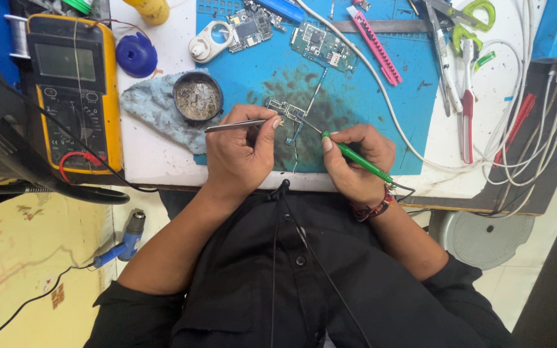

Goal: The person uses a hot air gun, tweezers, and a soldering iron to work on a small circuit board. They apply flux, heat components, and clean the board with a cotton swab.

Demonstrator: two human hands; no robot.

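Left hand point(236, 151) pinched shut on metal tweezers point(240, 124), tips down on a small circuit board point(286, 111) lying mid-mat. Right hand point(356, 161) clamped around a green soldering iron point(356, 156), tip meeting the same board from the right. Beneath both, a stained blue work mat point(356, 109) on the white counter point(156, 154). Just left of the board: round tin of flux point(197, 97) on a grey rag point(149, 103). Far side: two more boards point(322, 45), pink utility knife point(374, 45). Further left: yellow multimeter point(72, 90). Right: white cables point(517, 129), red-handled tool point(467, 125).
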